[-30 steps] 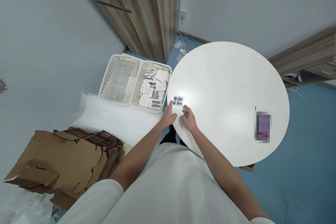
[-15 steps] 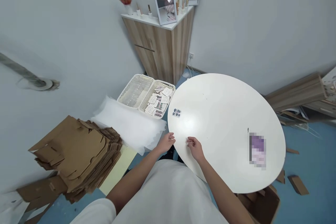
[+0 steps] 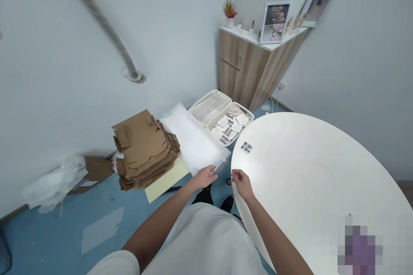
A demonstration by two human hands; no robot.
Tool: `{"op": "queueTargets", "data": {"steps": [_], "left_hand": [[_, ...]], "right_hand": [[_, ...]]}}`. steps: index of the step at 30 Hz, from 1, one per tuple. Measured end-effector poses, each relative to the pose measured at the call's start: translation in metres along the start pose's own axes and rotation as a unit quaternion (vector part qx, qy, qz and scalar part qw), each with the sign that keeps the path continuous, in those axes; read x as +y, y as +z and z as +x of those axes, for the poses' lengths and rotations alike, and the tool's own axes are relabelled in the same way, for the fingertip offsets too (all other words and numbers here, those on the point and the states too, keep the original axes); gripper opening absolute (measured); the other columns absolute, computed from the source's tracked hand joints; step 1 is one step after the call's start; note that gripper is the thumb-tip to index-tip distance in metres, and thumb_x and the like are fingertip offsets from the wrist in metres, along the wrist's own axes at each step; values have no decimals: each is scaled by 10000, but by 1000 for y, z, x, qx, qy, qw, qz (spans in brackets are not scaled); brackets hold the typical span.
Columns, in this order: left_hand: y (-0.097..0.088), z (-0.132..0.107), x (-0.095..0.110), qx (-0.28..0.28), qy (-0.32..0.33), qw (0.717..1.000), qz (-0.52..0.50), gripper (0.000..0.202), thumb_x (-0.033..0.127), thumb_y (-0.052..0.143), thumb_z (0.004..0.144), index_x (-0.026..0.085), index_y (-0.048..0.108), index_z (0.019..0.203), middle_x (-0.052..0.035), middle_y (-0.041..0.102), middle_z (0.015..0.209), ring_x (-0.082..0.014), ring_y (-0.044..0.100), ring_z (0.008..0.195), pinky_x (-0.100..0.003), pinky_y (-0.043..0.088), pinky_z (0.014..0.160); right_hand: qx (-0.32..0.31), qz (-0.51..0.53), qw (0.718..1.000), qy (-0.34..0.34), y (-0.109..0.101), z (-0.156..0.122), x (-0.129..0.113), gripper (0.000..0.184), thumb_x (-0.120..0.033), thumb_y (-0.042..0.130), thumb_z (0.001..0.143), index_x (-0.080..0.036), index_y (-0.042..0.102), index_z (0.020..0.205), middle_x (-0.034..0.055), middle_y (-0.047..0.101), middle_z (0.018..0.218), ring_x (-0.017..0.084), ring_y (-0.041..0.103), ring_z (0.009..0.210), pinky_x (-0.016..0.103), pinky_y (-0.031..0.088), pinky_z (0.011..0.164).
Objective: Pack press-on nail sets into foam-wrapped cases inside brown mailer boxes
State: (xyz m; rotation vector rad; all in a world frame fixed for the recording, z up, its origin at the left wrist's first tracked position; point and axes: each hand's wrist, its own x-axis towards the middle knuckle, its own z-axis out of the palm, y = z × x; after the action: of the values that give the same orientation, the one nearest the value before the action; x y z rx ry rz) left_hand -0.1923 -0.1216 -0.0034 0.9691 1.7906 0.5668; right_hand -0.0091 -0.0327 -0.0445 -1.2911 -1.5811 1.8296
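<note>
My left hand (image 3: 206, 176) hovers between the foam sheets and the table, thumb and fingers apart, with nothing visible in it. Over the near left rim of the white round table (image 3: 306, 172) is my right hand (image 3: 243, 184). Its fingers are loosely bent, the tips a little apart, and I see nothing held there. Beyond it, near the table's left edge, lies a small set of dark, nail-shaped pieces (image 3: 247, 148), touched by neither hand. An open white basket (image 3: 210, 128) beside the table contains several small white cards (image 3: 236, 126) and more patterned pieces.
White foam sheets (image 3: 196, 144) lie left of the table, next to a stack of flattened cardboard boxes (image 3: 145, 146) over a pale yellow board (image 3: 167, 180). A wooden cabinet (image 3: 241, 66) carries a framed picture (image 3: 275, 23) and a plant (image 3: 230, 10). A blurred purple patch (image 3: 363, 245) covers something on the table.
The view has swung left, so the table, basket and cabinet appear farther right and more floor shows. Both hands stay apart in nearly the same pose. The small set of pieces still lies on the table.
</note>
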Motion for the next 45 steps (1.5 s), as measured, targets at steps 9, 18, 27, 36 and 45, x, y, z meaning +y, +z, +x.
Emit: {"op": "queueTargets", "data": {"steps": [9, 18, 27, 36, 45], "left_hand": [[-145, 62, 3, 160, 51, 980, 107, 459, 341, 512, 749, 140, 463, 1158, -104, 530, 1161, -192, 545, 975, -290, 441, 809], [-249, 177, 4, 143, 32, 968, 203, 505, 121, 435, 736, 148, 377, 1237, -108, 477, 1235, -227, 466, 1106, -303, 362, 910], [-271, 226, 6, 14, 10, 940, 340, 610, 73, 472, 693, 148, 287, 1269, -167, 530, 1125, -280, 508, 1030, -327, 391, 788], [-275, 234, 7, -31, -14, 927, 373, 734, 83, 473, 678, 116, 125, 1323, -166, 571, 1021, -266, 556, 930, -277, 412, 670], [-280, 248, -6, -37, -44, 970, 234, 683, 122, 494, 679, 176, 195, 1291, -114, 517, 1132, -205, 547, 925, -239, 420, 641]], "right_hand": [[-89, 0, 996, -10, 76, 106, -94, 347, -299, 572, 638, -171, 539, 960, 66, 611, 899, 150, 577, 770, 323, 449, 756], [-52, -18, 998, 24, 152, 204, -142, 565, -186, 557, 588, -204, 451, 1143, 77, 511, 1140, 167, 491, 1024, 324, 387, 887], [-53, 7, 982, 181, 188, 259, -149, 793, -246, 571, 600, -205, 229, 1314, 134, 357, 1312, 206, 407, 1157, 341, 361, 904], [-68, 16, 975, 211, 194, 274, -139, 903, -196, 565, 582, -175, 105, 1359, 158, 341, 1327, 234, 396, 1167, 355, 367, 885], [-29, 11, 978, 206, 198, 288, -118, 990, -161, 598, 546, -146, 43, 1367, 187, 402, 1272, 226, 494, 1049, 304, 438, 744]]}}
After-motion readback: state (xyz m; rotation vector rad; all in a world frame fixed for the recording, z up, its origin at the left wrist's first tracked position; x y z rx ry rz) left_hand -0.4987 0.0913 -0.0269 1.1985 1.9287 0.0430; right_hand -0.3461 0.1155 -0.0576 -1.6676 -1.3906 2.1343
